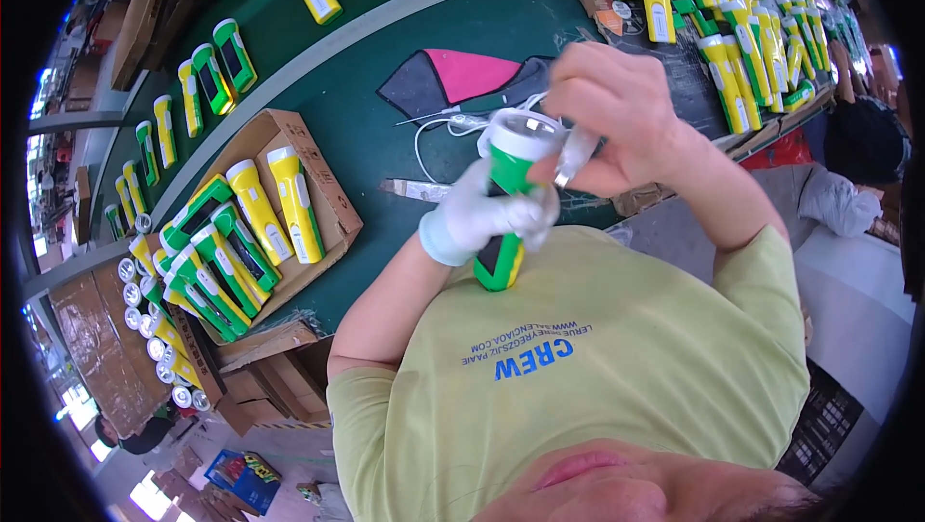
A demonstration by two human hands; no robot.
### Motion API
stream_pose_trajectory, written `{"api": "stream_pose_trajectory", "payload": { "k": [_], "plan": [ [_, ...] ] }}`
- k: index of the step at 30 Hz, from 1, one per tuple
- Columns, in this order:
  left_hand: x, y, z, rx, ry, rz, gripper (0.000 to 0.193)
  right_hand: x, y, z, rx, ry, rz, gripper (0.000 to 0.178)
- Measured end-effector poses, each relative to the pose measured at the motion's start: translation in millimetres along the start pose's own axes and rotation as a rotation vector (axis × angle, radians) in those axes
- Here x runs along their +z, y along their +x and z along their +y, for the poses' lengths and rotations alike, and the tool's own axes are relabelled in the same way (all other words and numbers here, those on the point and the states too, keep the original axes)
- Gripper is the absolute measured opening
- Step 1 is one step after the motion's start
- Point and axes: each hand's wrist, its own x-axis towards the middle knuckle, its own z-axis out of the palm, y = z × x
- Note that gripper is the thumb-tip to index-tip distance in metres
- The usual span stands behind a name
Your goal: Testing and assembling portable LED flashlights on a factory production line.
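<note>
Green bench (361, 151), white-gloved left hand (487, 218) gripping green-yellow plastic flashlight (507, 171), can't tell what right hand (617, 107) holds; slack grip might drop it

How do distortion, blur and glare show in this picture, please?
In the head view, fisheye distortion bows the long grey rail; head view again, the right hand looks slightly blurred, while the green-and-yellow flashlight with a white head looks sharper; also head view, white patches at lower left look overexposed.
</note>
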Motion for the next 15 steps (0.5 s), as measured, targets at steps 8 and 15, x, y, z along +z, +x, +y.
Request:
{"api": "stream_pose_trajectory", "payload": {
  "k": [8, 15],
  "plan": [
    [5.4, 24.4, 1.2, 0.009, 0.035, 0.118, 0.02, 18.4, 23.7, 3.2, 0.295, -0.101, -0.342, 0.027],
    [-6.2, 19.4, -2.5, 0.087, -0.188, 0.193, 0.066, 35.9, 39.5, 17.8, 0.612, 0.06, -0.485, 0.042]
  ]
}}
